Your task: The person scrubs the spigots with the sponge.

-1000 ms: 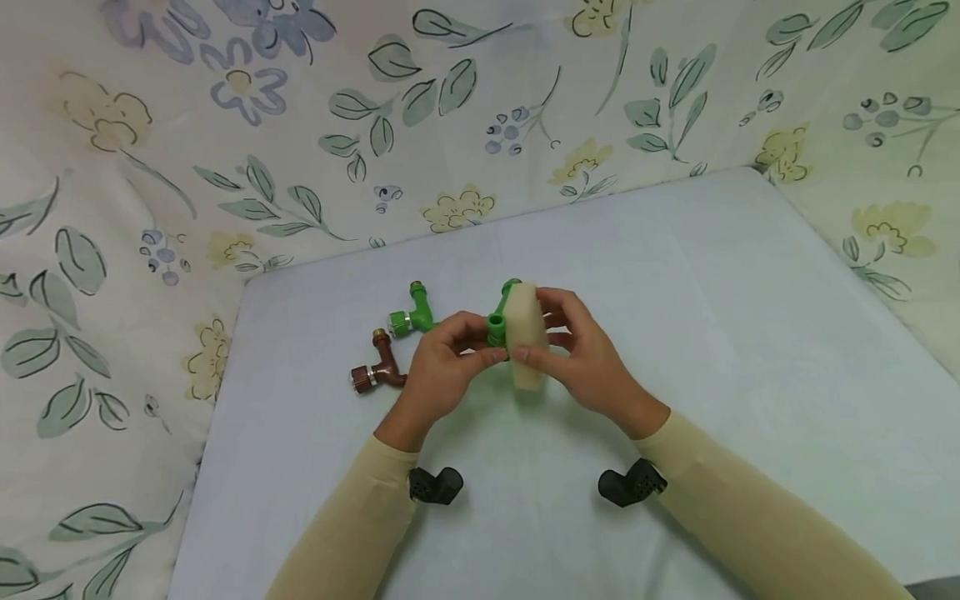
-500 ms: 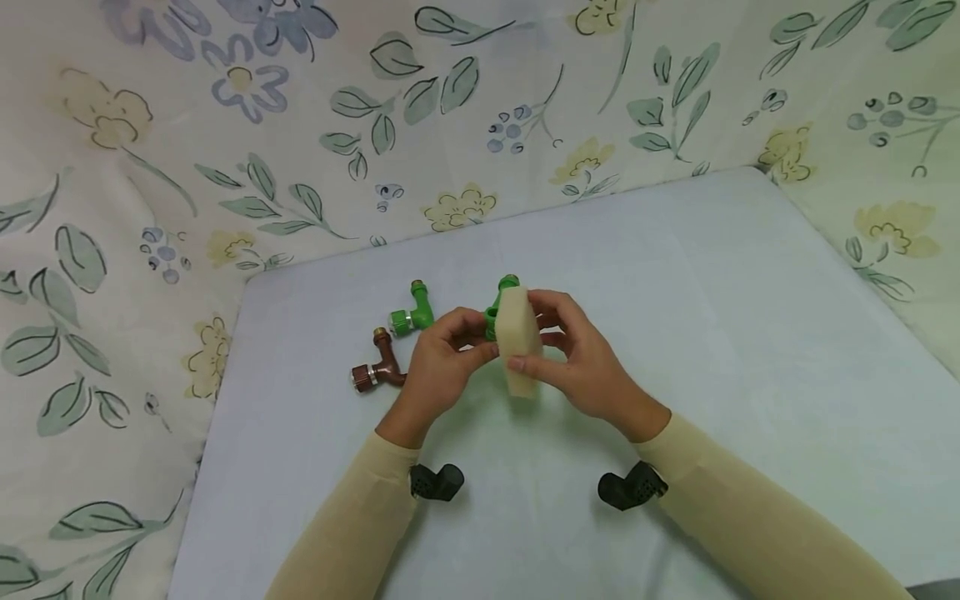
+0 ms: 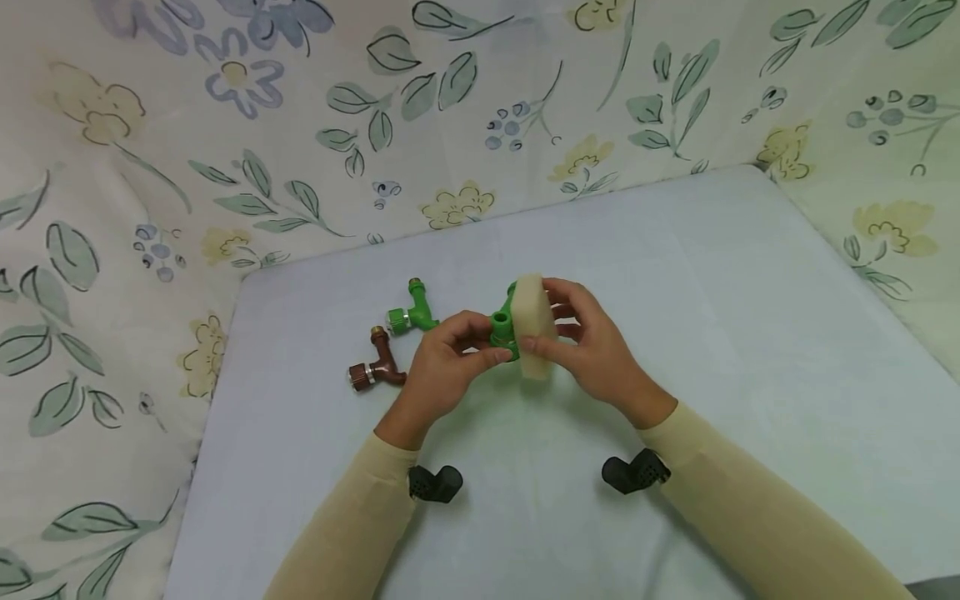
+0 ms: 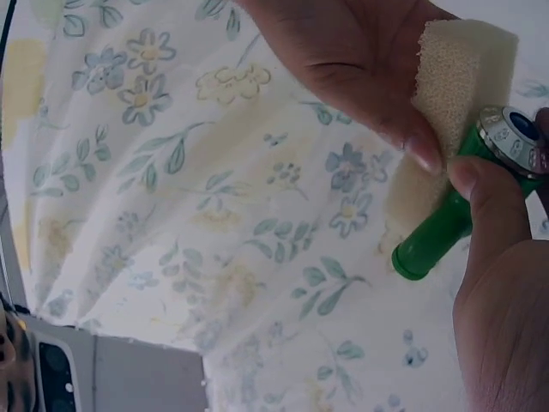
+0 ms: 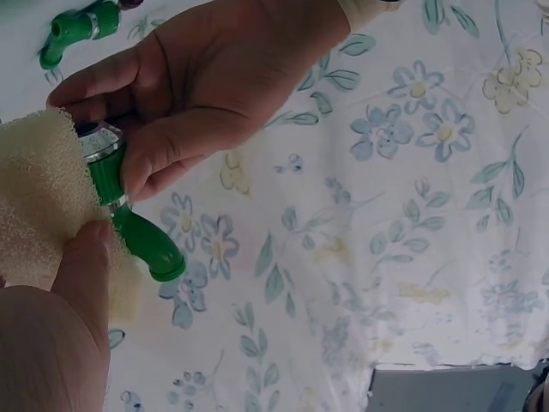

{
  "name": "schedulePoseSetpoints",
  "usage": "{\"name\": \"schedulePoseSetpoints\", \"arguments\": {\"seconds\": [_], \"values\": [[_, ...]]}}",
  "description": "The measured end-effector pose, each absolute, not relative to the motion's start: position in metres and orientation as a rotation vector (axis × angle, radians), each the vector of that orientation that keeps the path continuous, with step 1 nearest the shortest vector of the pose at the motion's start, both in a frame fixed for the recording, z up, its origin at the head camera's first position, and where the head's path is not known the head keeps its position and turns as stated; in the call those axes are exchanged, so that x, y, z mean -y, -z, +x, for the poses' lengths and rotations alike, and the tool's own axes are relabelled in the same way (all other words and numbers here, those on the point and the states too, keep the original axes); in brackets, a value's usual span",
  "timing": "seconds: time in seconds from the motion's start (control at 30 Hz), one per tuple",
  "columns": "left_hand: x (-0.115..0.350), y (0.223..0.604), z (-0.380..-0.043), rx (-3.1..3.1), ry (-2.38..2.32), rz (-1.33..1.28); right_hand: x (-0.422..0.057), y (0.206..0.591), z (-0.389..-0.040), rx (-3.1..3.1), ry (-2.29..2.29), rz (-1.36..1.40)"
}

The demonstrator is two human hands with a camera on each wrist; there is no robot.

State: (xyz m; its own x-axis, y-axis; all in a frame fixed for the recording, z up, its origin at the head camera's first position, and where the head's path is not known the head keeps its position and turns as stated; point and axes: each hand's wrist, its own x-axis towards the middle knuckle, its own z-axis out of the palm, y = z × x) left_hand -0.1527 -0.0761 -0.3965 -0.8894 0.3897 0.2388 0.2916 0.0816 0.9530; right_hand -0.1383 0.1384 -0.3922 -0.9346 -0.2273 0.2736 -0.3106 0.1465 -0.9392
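A green plastic tap (image 3: 501,329) with a silver-ringed knob is held off the table between thumb and fingers of my left hand (image 3: 438,367). My right hand (image 3: 603,362) grips a cream sponge block (image 3: 534,321), thumb on the near face and fingers behind it. The sponge stands upright against the tap's right side and hides part of it in the head view. In the left wrist view, the spout (image 4: 429,240) points down past the sponge (image 4: 450,77). From the right wrist, the porous sponge (image 5: 43,180) covers one side of the tap (image 5: 146,240).
Left of my hands, a second green tap (image 3: 415,308) and a brown tap (image 3: 381,365) lie on the white table (image 3: 712,275). The left hand partly covers the brown one's end. A floral cloth (image 3: 480,108) rises behind the table's back edge.
The sponge shifts slightly left and down, then back up and to the right along the tap. My left hand stays almost in place with the tap.
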Motion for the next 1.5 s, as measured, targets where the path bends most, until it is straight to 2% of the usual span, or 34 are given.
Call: {"name": "schedulePoseSetpoints", "arguments": {"seconds": [0.3,0.53,0.8,0.93,1.23,1.5], "values": [[0.075,0.393,-0.15,-2.224,-1.926,0.717,-0.143,0.405,-0.147,2.357,-1.9,0.369],[0.074,0.392,-0.15,-2.271,-1.928,0.717,-0.146,0.43,-0.153,2.357,-1.911,0.461],[0.079,0.417,-0.162,-2.352,-1.932,0.663,-0.132,0.399,-0.131,2.302,-2.016,0.6],[0.081,0.423,-0.165,-2.425,-1.935,0.593,-0.128,0.396,-0.126,2.255,-2.072,0.687],[0.078,0.412,-0.16,-2.332,-2.065,0.517,-0.127,0.393,-0.123,2.219,-2.082,0.693],[0.076,0.395,-0.152,-2.148,-2.187,0.64,-0.125,0.396,-0.121,2.236,-2.033,0.745]]}}
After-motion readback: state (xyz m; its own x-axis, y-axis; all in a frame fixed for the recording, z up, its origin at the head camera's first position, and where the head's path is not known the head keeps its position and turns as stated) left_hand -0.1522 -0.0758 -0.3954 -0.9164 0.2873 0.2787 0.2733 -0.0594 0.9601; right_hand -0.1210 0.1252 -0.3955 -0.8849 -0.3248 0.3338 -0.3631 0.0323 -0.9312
